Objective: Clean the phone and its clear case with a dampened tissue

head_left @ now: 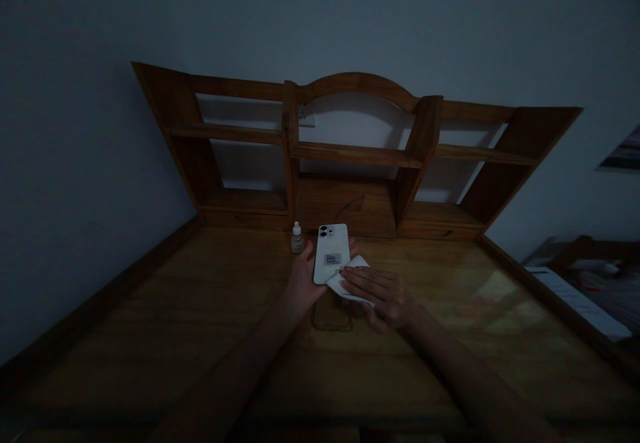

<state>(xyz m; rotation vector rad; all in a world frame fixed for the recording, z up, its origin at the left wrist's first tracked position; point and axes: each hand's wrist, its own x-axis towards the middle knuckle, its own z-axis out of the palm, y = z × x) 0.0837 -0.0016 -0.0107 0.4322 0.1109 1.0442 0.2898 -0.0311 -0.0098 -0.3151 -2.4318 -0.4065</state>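
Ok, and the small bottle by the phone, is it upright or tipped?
Upright: the small bottle stands on the wooden desk, white cap on top, beside the phone.

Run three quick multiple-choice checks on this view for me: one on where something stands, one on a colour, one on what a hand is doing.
1. Where is the small dropper bottle?
A) On the desk, left of the phone, by the wooden hutch
B) On a hutch shelf
C) On the floor

2. What colour is the phone's back?
A) Black
B) White
C) Blue

3. What is the right hand doing?
A) Holding the bottle
B) Hanging off the desk
C) Lying on a white cloth at the phone's lower corner

1: A, the bottle stands on the desk beside the phone.
2: B, the back held up by the left hand shows white.
3: C, its fingers lie across the cloth.
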